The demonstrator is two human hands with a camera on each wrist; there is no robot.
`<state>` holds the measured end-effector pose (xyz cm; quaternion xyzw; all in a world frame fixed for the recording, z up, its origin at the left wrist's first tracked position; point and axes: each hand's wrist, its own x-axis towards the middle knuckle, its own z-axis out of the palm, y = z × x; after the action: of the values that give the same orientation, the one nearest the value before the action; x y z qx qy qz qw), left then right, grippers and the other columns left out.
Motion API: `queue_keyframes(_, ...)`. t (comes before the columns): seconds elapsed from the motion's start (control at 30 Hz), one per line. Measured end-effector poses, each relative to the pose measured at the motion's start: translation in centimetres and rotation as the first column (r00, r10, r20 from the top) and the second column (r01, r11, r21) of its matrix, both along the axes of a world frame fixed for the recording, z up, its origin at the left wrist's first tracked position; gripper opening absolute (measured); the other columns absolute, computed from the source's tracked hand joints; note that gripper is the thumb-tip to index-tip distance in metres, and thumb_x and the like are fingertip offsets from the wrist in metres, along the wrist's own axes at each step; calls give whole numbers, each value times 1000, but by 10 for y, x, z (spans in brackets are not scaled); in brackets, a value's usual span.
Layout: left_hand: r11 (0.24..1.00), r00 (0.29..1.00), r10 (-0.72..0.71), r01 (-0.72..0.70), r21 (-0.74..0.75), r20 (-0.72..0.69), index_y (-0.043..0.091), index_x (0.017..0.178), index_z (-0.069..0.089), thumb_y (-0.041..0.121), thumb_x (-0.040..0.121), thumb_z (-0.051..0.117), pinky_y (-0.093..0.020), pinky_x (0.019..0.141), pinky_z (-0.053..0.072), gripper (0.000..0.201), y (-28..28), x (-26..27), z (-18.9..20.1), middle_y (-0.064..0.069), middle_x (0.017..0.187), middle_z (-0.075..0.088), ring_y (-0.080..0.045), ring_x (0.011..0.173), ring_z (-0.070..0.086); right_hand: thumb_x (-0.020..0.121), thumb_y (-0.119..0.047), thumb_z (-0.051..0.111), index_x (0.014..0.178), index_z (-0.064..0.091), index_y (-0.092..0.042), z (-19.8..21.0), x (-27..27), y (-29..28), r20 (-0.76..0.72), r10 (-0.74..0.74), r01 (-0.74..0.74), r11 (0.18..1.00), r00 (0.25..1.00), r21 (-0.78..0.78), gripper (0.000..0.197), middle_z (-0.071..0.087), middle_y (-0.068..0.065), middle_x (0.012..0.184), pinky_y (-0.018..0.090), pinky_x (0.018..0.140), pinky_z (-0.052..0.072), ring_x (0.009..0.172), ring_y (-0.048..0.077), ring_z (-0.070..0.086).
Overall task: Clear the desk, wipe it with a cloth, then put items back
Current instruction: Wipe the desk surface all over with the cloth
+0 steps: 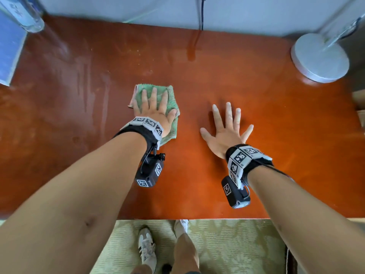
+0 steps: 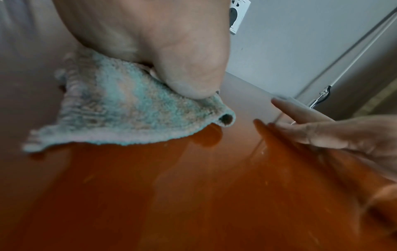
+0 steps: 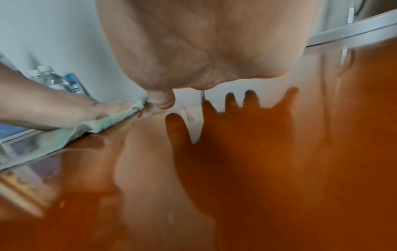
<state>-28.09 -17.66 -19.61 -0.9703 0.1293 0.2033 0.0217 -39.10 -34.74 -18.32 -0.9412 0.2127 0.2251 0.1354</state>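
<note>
A green cloth (image 1: 173, 96) lies folded on the glossy reddish-brown desk (image 1: 256, 76), a little left of centre. My left hand (image 1: 154, 107) lies flat on top of it with straight fingers, pressing it down. In the left wrist view my thumb presses on the cloth (image 2: 120, 115), whose edge curls up. My right hand (image 1: 227, 131) is spread wide, palm down, just right of the cloth and holds nothing. Whether it touches the desk I cannot tell. The right wrist view shows its reflection in the desk, and the cloth (image 3: 107, 120) under my left hand (image 3: 53, 110).
A round white lamp base (image 1: 320, 58) stands at the back right. A clear water bottle (image 1: 23, 14) and a blue book (image 1: 7, 46) sit at the back left corner. A black cable (image 1: 201, 14) hangs down the wall behind the desk. Wet streaks mark the left half.
</note>
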Motion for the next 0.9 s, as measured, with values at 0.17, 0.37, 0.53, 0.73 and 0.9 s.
queue_keyframes(0.17, 1000, 1000, -10, 10, -5, 22, 32, 149, -16, 60, 94, 2, -55, 115, -10, 64, -28, 25, -1, 1, 158, -20, -30, 145, -19, 91, -67, 26, 149, -17, -45, -6, 50, -2, 24, 84, -85, 996, 996, 27, 76, -34, -13, 155, 62, 111, -17, 143, 17, -32)
queue_keyframes(0.37, 1000, 998, -10, 12, -22, 62, 33, 150, -13, 61, 94, 4, -53, 115, -13, 65, -53, 45, -8, 2, 159, -18, -28, 145, -19, 96, -58, 25, 153, -16, -19, -19, 109, -17, 123, 117, -120, 993, 985, 21, 81, -25, -5, 159, 48, 119, -11, 146, 11, -22)
queue_keyframes(0.53, 999, 999, 5, -3, -52, 37, 33, 150, -13, 61, 95, 6, -51, 115, -14, 65, -67, 73, -7, 2, 158, -20, -27, 145, -21, 98, -46, 26, 153, -14, -17, -15, 143, -29, 139, 205, -204, 979, 969, -17, 74, -23, -3, 160, 47, 116, -16, 146, 12, -22)
queue_keyframes(0.73, 999, 999, 19, -18, -47, 37, 32, 150, -13, 61, 95, 6, -50, 116, -14, 66, -70, 97, -7, 2, 158, -20, -27, 145, -21, 99, -32, 22, 154, -10, -19, -14, 176, -25, 142, 273, -275, 961, 951, 0, 65, -22, -4, 160, 50, 115, -18, 146, 10, -23)
queue_keyframes(0.9, 999, 999, 19, -18, -49, 27, 33, 150, -14, 62, 94, 6, -50, 116, -14, 66, -69, 131, -6, 3, 158, -21, -26, 144, -22, 101, -35, 16, 154, -13, -22, -20, 203, -23, 119, 240, -247, 968, 963, 47, 62, -26, -7, 159, 52, 116, -17, 145, 9, -25)
